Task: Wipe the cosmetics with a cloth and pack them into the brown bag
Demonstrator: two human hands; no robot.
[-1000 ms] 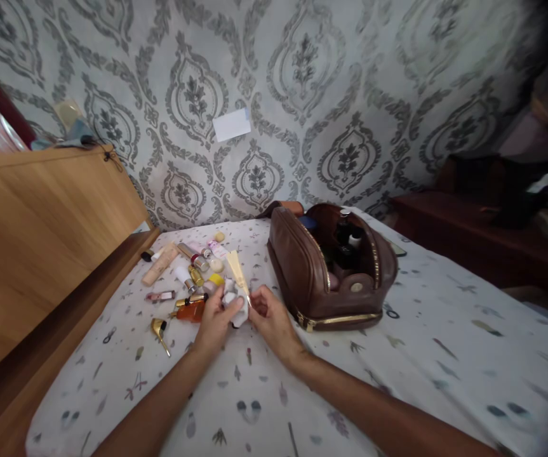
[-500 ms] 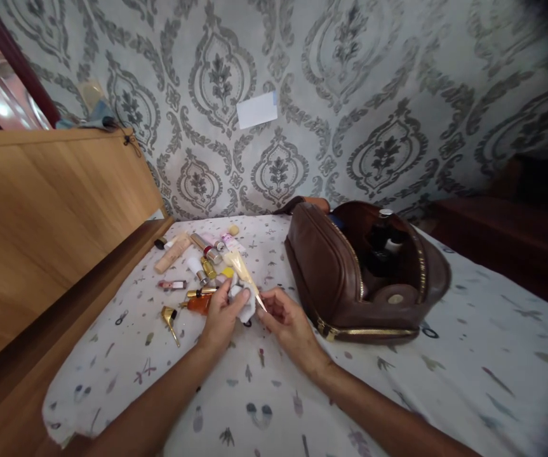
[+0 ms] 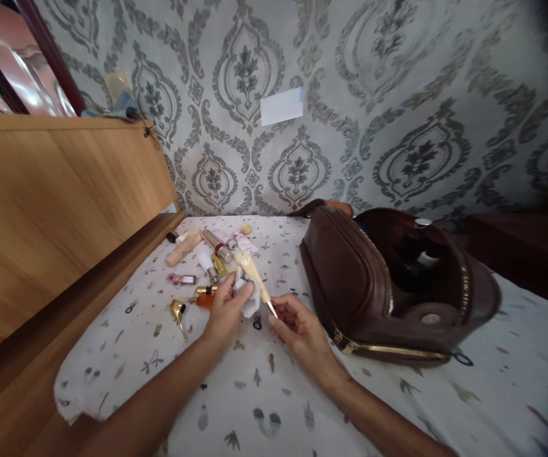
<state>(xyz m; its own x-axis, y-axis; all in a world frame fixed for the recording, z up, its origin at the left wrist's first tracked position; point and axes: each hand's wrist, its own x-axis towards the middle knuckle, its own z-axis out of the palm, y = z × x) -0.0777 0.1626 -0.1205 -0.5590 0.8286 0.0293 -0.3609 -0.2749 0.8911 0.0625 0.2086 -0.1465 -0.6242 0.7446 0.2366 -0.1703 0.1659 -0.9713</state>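
My left hand (image 3: pixel 228 308) pinches a crumpled white cloth (image 3: pixel 249 298), which lies against the side of a pale yellow tube (image 3: pixel 252 270). The tube tapers to a narrow, shiny end, and my right hand (image 3: pixel 297 330) holds it there between thumb and fingers. Both hands are above the patterned white sheet. Just beyond my left hand lie an orange bottle (image 3: pixel 203 301), a gold bottle (image 3: pixel 218 265) and a white tube with a silver cap (image 3: pixel 207 266). A gold pump top (image 3: pixel 178 312) rests to the left.
An open brown leather bag (image 3: pixel 350 279) stands at the right with dark items inside. Farther back on the sheet lie a beige tube (image 3: pixel 183 247), a lip gloss (image 3: pixel 183 278) and a small yellow sponge (image 3: pixel 246 228). A wooden board (image 3: pixel 64 203) borders the left.
The view has shifted, with the bag now appearing larger and farther right. The tube has turned slightly in my right hand, and more of its shiny end shows. Both hands keep their holds.
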